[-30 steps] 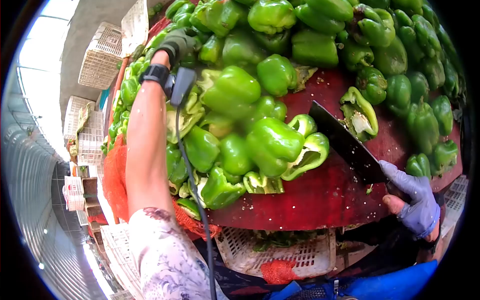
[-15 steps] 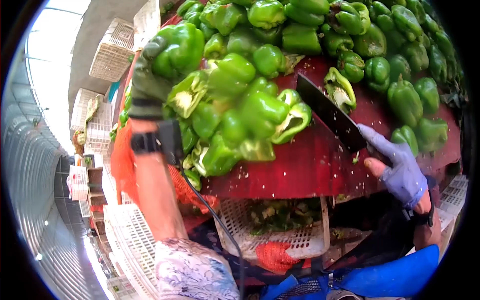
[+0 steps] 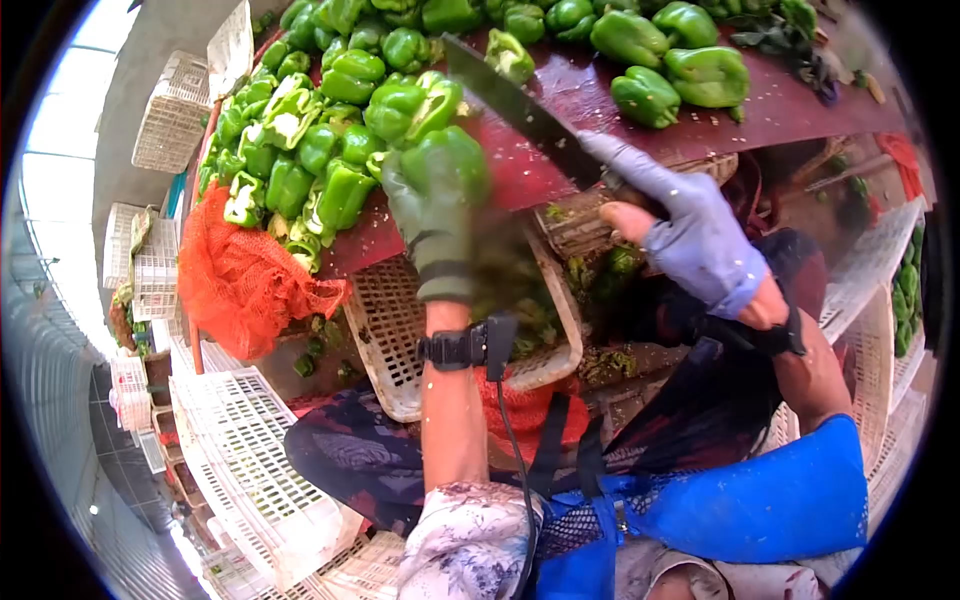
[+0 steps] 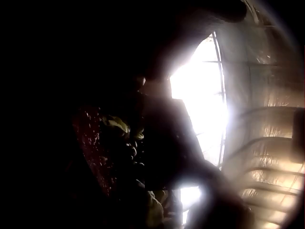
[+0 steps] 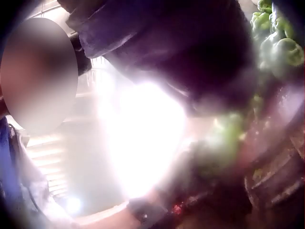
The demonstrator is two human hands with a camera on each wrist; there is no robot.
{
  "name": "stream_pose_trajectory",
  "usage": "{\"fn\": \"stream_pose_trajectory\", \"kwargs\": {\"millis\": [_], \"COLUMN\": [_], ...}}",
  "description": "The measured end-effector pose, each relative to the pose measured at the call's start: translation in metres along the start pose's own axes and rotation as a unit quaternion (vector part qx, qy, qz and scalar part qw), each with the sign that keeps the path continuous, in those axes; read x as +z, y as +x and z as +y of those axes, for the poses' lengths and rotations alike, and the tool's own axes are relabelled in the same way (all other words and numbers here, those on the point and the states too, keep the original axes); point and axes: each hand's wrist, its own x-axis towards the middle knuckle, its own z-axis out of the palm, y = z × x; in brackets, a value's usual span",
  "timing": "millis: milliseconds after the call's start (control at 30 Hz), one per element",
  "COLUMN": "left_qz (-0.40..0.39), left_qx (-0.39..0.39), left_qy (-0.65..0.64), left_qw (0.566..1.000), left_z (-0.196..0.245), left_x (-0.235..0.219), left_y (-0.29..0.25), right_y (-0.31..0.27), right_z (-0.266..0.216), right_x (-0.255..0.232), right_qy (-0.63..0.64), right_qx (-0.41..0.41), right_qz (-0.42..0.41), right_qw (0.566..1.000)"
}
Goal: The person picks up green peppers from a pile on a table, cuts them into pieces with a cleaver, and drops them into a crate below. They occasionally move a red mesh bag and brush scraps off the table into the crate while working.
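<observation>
My left hand [image 3: 425,225], in a dark green glove with striped cuff, grips a whole green bell pepper [image 3: 450,165] at the board's near edge. The pepper is blurred, and the fingers behind it are hidden. In a purple glove with a bare thumb, my right hand [image 3: 695,230] holds a kitchen knife [image 3: 520,110] by its handle. Its broad dark blade slants up and left over the red board [image 3: 560,165], beyond the held pepper. The left wrist view is mostly dark. In the right wrist view, the purple glove [image 5: 181,47] fills the top and a pepper [image 5: 224,138] shows blurred.
Cut and whole peppers [image 3: 290,185] pile up on the board's left; several whole ones [image 3: 705,75] lie at the back right. Below the near edge stands a white plastic crate [image 3: 390,330] with green scraps. Orange netting [image 3: 240,280] hangs at the left corner, above another crate [image 3: 250,450].
The left hand reached into the pile, took a large pepper, and brought it right and toward me to the board's near edge. The right hand keeps the knife. The head view has swung right.
</observation>
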Motion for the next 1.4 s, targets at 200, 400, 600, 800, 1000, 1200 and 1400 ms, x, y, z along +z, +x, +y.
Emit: {"fn": "stream_pose_trajectory", "kwargs": {"millis": [200,400,600,800,1000,1200,1400], "left_qz": [-0.029,-0.012,0.008,0.012,-0.04,-0.075,-0.045], "left_qx": [-0.034,-0.03,-0.02,-0.054,-0.058,-0.083,-0.089], "left_qy": [0.124,0.119,0.135,0.082,0.15,-0.062,-0.137], "left_qw": [0.991,0.992,0.991,0.995,0.986,0.992,0.986], "left_z": [0.015,0.003,0.005,-0.004,-0.013,-0.034,0.002], "left_x": [-0.019,-0.019,-0.029,-0.034,-0.059,-0.067,-0.061], "left_y": [-0.011,-0.008,-0.018,-0.008,0.008,0.022,0.016], "right_y": [-0.021,-0.022,0.01,0.073,0.086,0.064,0.05], "right_z": [-0.02,-0.045,-0.002,-0.023,0.015,-0.042,-0.037], "right_x": [0.017,0.028,0.072,0.062,0.117,0.068,0.074], "right_qy": [0.005,0.019,-0.099,-0.173,-0.318,-0.165,-0.141], "right_qx": [0.002,-0.089,-0.021,0.004,-0.162,-0.049,-0.087], "right_qz": [-0.033,0.025,-0.093,-0.228,-0.144,-0.181,-0.099], "right_qw": [0.999,0.996,0.991,0.958,0.923,0.968,0.981]}}
